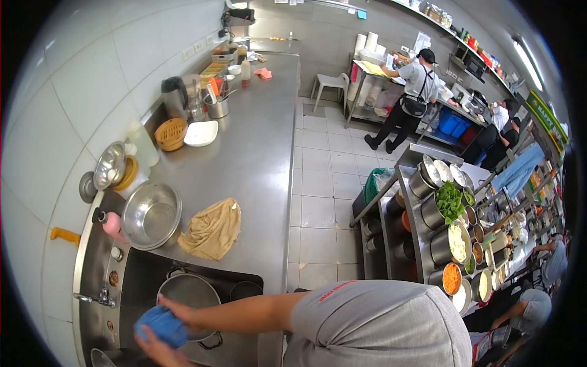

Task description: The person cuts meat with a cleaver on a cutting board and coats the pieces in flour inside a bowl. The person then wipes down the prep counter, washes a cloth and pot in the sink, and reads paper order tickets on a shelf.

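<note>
Over the sink (137,269), both my hands are on a crumpled blue cloth (160,325), slightly blurred. My right hand (181,312) grips its upper side, with the arm stretched in from the right. My left hand (160,353) closes on it from below, partly cut off by the frame's bottom edge. Beneath my right forearm, a large metal pot (194,290) with two loop handles sits in the sink. A dark round container (246,290) stands beside it. The tap (98,298) is to the left of the cloth.
On the steel counter (257,153) are a tan cloth (212,228), a perforated metal colander (151,215), a white dish (201,133) and a wicker basket (171,134). A pink bottle (112,226) stands by the sink. Food pots fill the rack (400,183) at right; a co-worker (416,92) stands behind.
</note>
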`<state>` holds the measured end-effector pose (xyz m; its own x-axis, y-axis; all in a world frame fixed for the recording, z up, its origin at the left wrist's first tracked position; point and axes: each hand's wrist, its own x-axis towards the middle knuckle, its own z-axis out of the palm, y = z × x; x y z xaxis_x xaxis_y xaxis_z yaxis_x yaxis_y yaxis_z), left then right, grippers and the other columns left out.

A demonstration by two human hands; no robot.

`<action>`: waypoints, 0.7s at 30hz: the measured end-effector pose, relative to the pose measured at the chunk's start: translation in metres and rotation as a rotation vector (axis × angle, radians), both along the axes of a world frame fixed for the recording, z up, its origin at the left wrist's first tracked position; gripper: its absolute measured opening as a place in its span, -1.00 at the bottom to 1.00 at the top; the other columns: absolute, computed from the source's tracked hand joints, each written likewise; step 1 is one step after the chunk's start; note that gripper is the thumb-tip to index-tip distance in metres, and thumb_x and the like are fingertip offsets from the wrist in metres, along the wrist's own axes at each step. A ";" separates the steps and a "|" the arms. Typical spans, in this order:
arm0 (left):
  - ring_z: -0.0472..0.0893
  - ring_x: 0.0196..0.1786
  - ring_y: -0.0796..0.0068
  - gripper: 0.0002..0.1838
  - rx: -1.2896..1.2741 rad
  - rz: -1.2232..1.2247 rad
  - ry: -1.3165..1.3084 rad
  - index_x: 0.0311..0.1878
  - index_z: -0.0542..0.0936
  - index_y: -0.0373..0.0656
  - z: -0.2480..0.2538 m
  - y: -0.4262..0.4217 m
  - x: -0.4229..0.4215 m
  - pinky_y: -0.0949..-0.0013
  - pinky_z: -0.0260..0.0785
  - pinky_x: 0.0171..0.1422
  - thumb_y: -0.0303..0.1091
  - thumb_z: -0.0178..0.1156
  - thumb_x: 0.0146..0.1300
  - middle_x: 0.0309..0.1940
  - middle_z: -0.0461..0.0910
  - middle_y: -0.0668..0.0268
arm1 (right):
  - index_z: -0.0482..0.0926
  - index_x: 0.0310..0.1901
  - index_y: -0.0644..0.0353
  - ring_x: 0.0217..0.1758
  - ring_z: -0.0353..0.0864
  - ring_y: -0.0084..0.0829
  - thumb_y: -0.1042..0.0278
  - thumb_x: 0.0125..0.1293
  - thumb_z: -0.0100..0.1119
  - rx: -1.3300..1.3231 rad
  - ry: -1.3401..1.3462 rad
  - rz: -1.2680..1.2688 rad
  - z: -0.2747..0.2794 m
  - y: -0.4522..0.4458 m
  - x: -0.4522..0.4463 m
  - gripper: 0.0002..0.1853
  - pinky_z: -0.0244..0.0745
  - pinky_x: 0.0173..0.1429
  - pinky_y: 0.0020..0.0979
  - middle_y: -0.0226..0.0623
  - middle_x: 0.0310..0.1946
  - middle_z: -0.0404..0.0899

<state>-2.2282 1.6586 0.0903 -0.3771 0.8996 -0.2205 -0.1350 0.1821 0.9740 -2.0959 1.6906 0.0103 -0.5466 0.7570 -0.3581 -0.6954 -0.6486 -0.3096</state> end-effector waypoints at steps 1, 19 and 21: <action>0.55 0.44 -0.06 -0.16 -0.043 -0.027 -0.262 0.63 0.30 -0.15 -0.019 -0.019 0.035 -0.09 0.47 0.46 0.20 0.26 0.53 0.51 0.43 -0.01 | 0.49 0.47 -0.07 0.23 0.70 -0.09 -0.42 0.46 0.23 -0.036 -0.206 -0.135 -0.038 0.005 0.000 -0.25 0.56 0.33 -0.05 -0.17 0.27 0.68; 0.53 0.45 0.06 -0.34 -0.157 -0.145 -0.874 0.52 0.41 -0.04 -0.179 0.004 0.032 -0.09 0.39 0.51 0.23 -0.05 0.61 0.40 0.54 0.15 | 0.74 0.16 0.09 0.24 0.72 0.08 -0.35 0.39 0.20 1.189 -1.991 0.027 -0.183 0.059 0.054 -0.35 0.58 0.33 0.04 0.17 0.18 0.70; 0.42 0.53 -0.04 -0.24 -0.529 -0.203 -0.845 0.63 0.31 -0.10 -0.195 0.013 0.024 -0.07 0.33 0.57 0.26 -0.09 0.62 0.54 0.41 0.08 | 0.71 0.25 0.07 0.36 0.61 0.08 -0.26 0.41 0.22 0.905 -2.072 0.044 -0.128 0.010 0.015 -0.38 0.48 0.45 0.02 0.15 0.30 0.61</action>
<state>-2.2038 1.6720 -0.1043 0.2357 0.6392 -0.7321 -0.6603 0.6580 0.3620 -2.0810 1.7010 -0.1179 -0.0121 0.9989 0.0462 0.8744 0.0329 -0.4841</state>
